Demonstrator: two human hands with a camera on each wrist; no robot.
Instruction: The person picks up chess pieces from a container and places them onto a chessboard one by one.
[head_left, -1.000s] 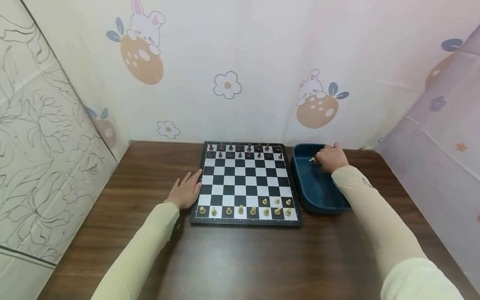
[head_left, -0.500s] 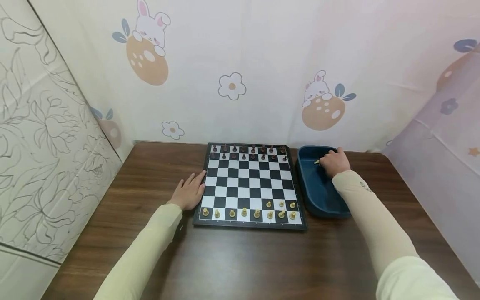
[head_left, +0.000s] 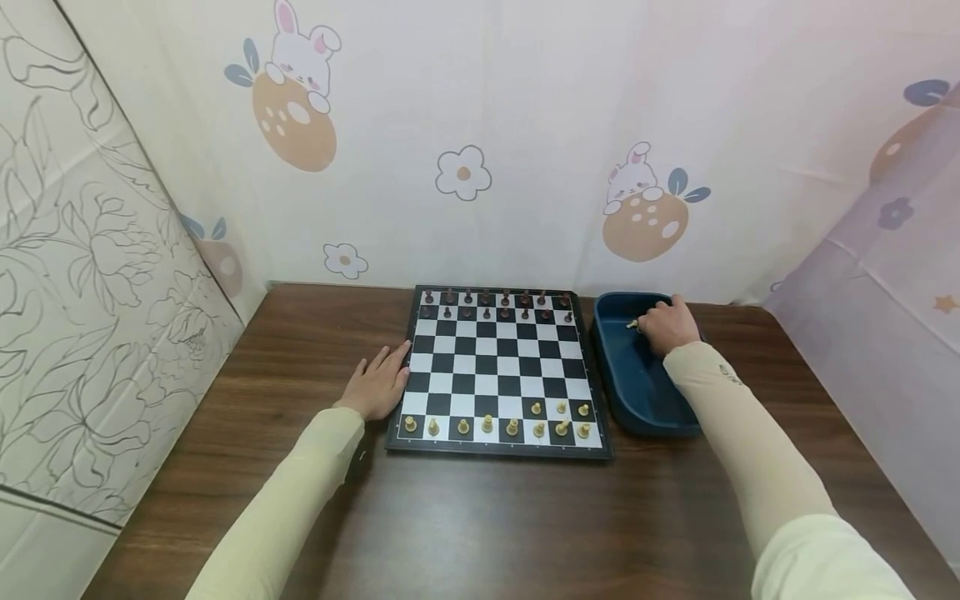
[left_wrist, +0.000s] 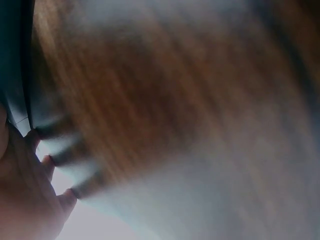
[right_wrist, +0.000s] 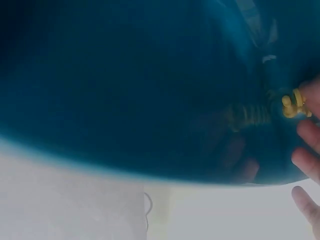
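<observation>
A black-and-white chessboard [head_left: 486, 362] lies on the table. My left hand [head_left: 377, 385] rests flat beside it, fingers straight and spread, touching its left edge; in the left wrist view the fingers [left_wrist: 49, 167] show at the left. My right hand [head_left: 668, 326] reaches into the far end of a blue tray [head_left: 641, 408] right of the board. Its thumb and fingers pinch at small yellow chess pawns [right_wrist: 294, 104], partly hidden by the fingertips. A yellow pawn [head_left: 633, 324] pokes out left of the fingers in the head view.
Dark red chess pieces [head_left: 486, 313] fill the board's two far rows. Yellow pieces [head_left: 487, 423] line the nearest row, with three yellow pawns [head_left: 561, 407] ahead of them at the right. A patterned curtain [head_left: 525, 233] hangs right behind the wooden table [head_left: 480, 533].
The head view has shifted slightly, so everything sits a little further right in it. Both hands stay in place, the right one still at the pawns in the tray.
</observation>
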